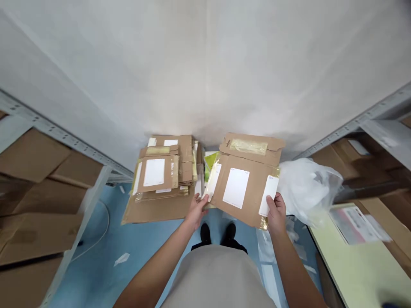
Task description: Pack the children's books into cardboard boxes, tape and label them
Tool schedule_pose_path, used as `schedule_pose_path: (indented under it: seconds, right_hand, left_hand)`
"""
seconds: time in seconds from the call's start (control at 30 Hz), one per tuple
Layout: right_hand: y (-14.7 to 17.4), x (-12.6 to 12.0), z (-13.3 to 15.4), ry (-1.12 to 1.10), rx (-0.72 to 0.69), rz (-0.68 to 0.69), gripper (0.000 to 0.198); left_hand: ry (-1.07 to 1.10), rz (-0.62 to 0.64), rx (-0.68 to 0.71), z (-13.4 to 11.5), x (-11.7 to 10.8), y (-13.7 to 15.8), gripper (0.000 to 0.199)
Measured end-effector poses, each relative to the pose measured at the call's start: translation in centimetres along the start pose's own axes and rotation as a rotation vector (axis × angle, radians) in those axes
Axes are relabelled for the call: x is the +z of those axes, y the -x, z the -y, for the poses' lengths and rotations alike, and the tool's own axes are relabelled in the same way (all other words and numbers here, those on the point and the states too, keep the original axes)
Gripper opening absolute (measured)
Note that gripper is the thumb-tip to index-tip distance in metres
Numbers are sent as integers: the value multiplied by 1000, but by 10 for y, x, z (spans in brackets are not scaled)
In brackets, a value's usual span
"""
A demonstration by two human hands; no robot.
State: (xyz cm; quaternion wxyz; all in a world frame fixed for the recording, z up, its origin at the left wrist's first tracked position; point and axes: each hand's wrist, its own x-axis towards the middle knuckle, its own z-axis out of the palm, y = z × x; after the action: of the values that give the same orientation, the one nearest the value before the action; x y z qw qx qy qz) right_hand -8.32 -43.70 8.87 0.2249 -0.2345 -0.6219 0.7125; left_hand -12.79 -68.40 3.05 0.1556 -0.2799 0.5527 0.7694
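Note:
A flattened cardboard box (221, 175) with white labels and clear tape along its edges is held out in front of me. My left hand (196, 209) grips its lower left corner, thumb on top. At the lower right edge my right hand (276, 210) pinches it, the thumb lying over a white label. To the left, a stack of flattened cardboard boxes (184, 167) leans near the wall, some with white labels and yellowish tape. Something yellow-green (210, 161) shows partly behind the held box.
A clear plastic bag of white material (308, 184) sits to the right, beside a pale yellow table (359, 261). Shelves with brown cartons (41, 192) flank both sides. Scraps and a white cable (104, 231) lie on the blue floor (135, 252). A pale wall (205, 64) stands ahead.

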Motion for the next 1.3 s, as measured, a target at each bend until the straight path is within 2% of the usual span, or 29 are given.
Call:
schedule_pose_path:
  seconds: [0.1, 0.23, 0.3, 0.37, 0.47, 0.57, 0.7, 0.83, 0.93, 1.07, 1.23, 1.3]
  right_hand:
    - [15, -33, 3, -45, -27, -107, 29]
    - [34, -91, -4, -2, -18, -227, 31]
    - [42, -127, -8, 79, -16, -300, 33]
    - [49, -168, -9, 166, -32, -432, 35]
    - [62, -237, -5, 249, -57, -662, 40]
    - [73, -309, 5, 294, -42, -790, 47]
    - [76, -396, 21, 370, -6, -821, 55]
    - [65, -462, 42, 397, -12, -775, 65]
    - [59, -498, 61, 346, -12, -749, 67]
    - [58, -529, 75, 247, 46, -708, 47]
    - [54, -543, 69, 64, 122, -814, 24]
    - [50, -542, 65, -51, 149, -888, 18]
  left_hand:
    - [33, 177, -64, 2, 39, 13, 38]
    - [14, 298, -2, 2, 90, 19, 37]
    - [-32, 359, 74, 6, 116, 22, 42]
    - [-129, 433, 163, 13, 145, 24, 45]
    - [-363, 573, 349, 27, 194, 32, 45]
    - [-642, 730, 551, 45, 244, 50, 42]
    - [-940, 931, 711, 70, 309, 86, 37]
    - [-1074, 1090, 859, 98, 373, 117, 32]
    - [-1084, 1207, 913, 120, 418, 133, 29]
    - [-1090, 1309, 897, 146, 468, 146, 26]
    - [-1083, 1389, 815, 171, 514, 153, 28]
    - [-1058, 1441, 758, 181, 527, 152, 36]
